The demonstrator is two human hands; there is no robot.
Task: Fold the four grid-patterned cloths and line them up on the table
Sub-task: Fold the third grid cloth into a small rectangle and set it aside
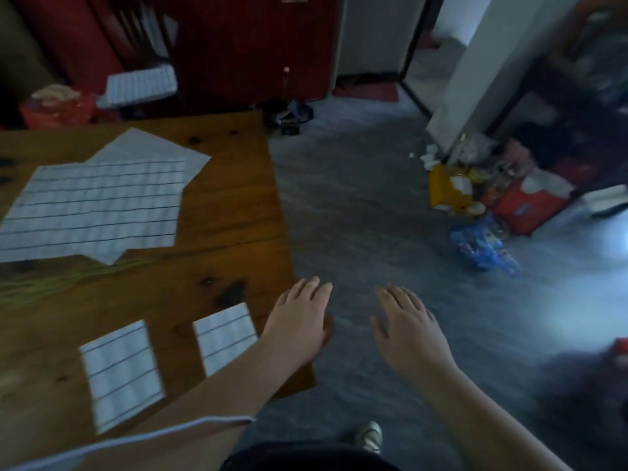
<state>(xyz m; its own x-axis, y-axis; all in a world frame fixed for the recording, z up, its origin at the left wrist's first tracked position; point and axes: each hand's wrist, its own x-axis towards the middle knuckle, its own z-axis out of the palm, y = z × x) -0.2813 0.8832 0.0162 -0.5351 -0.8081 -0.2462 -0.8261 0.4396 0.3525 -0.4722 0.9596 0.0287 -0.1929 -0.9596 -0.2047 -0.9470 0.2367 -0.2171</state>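
Two folded grid-patterned cloths lie side by side near the front of the wooden table (pixel 210 232): one at the left (pixel 120 373), one to its right (pixel 224 336). Farther back on the table an unfolded grid cloth (pixel 95 209) lies spread flat, overlapping another unfolded cloth (pixel 149 146) behind it. My left hand (pixel 297 326) hovers palm down over the table's right edge, just right of the folded cloths, holding nothing. Off the table, above the grey floor, is my right hand (pixel 409 329), fingers spread and empty. The picture is blurred.
A pile of bags and packets (pixel 482 195) lies on the floor at the right beside a white pillar. A red cabinet (pixel 251 45) and a gridded bundle (pixel 142 85) stand behind the table. My shoe (pixel 370 436) shows below.
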